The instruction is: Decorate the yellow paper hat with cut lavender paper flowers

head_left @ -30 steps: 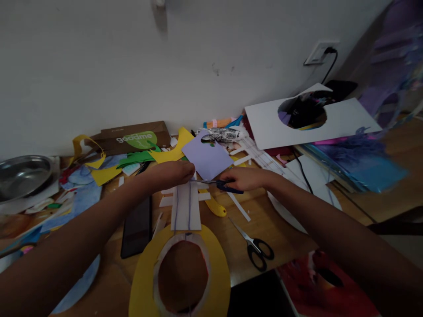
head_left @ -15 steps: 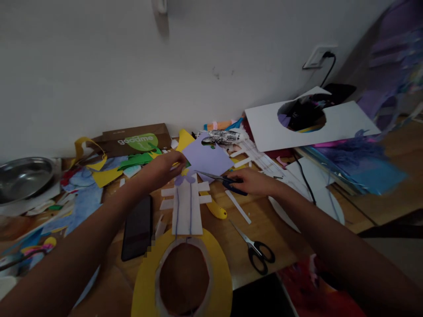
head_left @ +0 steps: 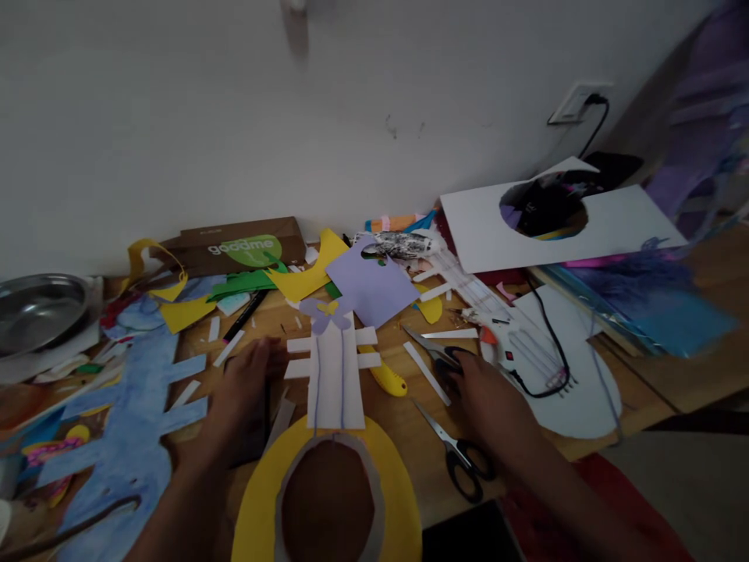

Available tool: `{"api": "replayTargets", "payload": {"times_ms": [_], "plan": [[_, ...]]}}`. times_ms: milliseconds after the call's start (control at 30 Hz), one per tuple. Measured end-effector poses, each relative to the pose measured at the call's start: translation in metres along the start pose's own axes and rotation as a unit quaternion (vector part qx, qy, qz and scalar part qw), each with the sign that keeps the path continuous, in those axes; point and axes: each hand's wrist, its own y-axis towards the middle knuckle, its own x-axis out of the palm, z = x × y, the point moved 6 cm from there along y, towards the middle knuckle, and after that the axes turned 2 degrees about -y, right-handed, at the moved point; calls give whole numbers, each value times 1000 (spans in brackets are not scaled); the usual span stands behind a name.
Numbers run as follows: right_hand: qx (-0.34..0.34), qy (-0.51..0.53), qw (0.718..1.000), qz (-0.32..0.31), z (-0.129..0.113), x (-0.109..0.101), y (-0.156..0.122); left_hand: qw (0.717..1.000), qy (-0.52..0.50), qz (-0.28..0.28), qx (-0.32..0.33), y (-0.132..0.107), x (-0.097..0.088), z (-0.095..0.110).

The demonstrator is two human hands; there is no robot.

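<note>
My right hand (head_left: 483,390) is at the handles of a pair of dark-handled scissors (head_left: 430,343), its fingers closed on them, with the blades low over the table. A second pair of black-handled scissors (head_left: 462,457) lies just in front of it. My left hand (head_left: 249,390) rests over a dark phone (head_left: 254,445); its fingers are partly hidden and dim. Between my hands is a guitar-like paper cutout: a yellow ring (head_left: 401,488) with a white neck (head_left: 336,375), side tabs and drawn lines. A purple butterfly-shaped piece (head_left: 316,316) tops the neck.
A purple sheet (head_left: 371,285) with a cut-out notch lies behind the neck. Around it are yellow scraps (head_left: 313,273), a yellow cutter (head_left: 389,380), a blue-painted cutout (head_left: 137,406), a metal bowl (head_left: 44,312), a brown box (head_left: 234,246) and a white board (head_left: 480,234) with a hole.
My left hand has drawn back from the top of the neck to the phone. My right hand has moved right and nearer, lowering the scissors away from the purple sheet.
</note>
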Motion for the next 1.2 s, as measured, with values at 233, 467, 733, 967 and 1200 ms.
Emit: {"api": "replayTargets", "payload": {"times_ms": [233, 467, 733, 967, 1200], "plan": [[-239, 105, 958, 121, -94, -44, 18, 913, -332, -175, -160, -34, 57, 3], [-375, 121, 909, 132, -151, -41, 41, 853, -465, -170, -166, -39, 68, -2], [-371, 125, 914, 107, -157, -34, 52, 842, -488, -167, -160, -43, 68, -3], [-336, 152, 919, 138, -151, -39, 48, 841, -486, -173, -161, -43, 69, -1], [-340, 138, 924, 105, -152, -34, 47, 844, -482, -170, -164, -44, 70, -2]]}}
